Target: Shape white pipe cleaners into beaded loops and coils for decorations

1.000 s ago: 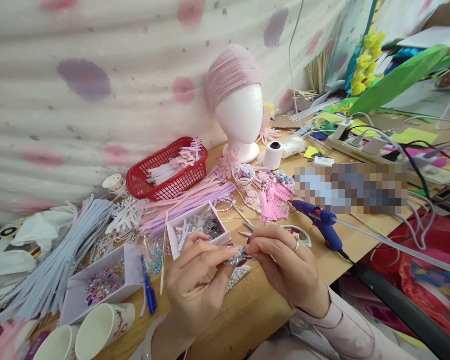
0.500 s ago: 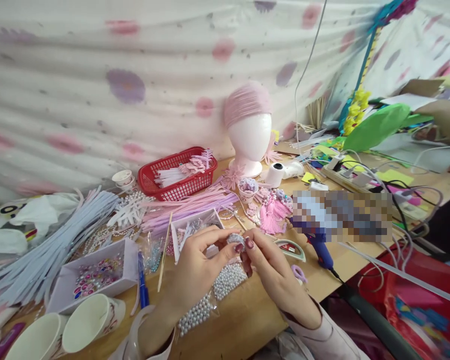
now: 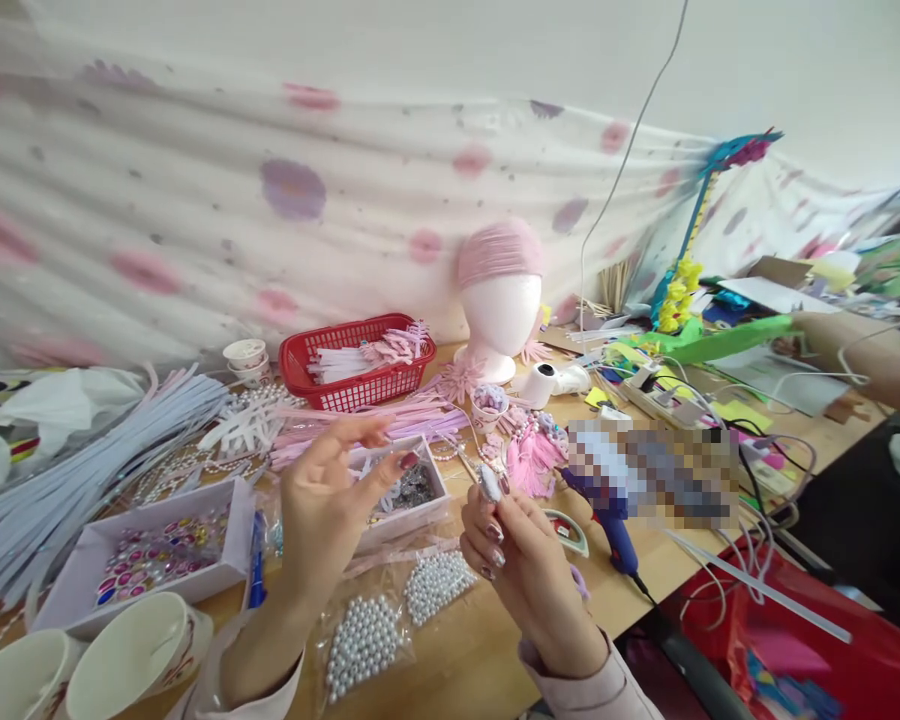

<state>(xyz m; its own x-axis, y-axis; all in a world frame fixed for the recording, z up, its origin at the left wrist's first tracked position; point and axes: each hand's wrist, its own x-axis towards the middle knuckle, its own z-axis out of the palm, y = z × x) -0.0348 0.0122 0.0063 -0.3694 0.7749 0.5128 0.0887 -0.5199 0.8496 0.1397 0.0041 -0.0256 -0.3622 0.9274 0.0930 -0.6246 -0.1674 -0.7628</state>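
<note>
Above the crowded table (image 3: pixel 480 660), on its near side, I see the right hand (image 3: pixel 532 560) pinching a small grey piece (image 3: pixel 489 484), which may fall toward silvery beads (image 3: pixel 439 587) if this pinch loosens, while the left hand (image 3: pixel 326 510) is spread.

A plain off-white wall (image 3: pixel 450 45) rises above a pale sheet (image 3: pixel 394 165) printed with pink and purple flowers, its loose folds running sideways and on toward the right. A thin white cable (image 3: pixel 633 135) hangs before it. Against it stands a wood-toned table (image 3: pixel 461 660), under soft, diffuse light.
</note>
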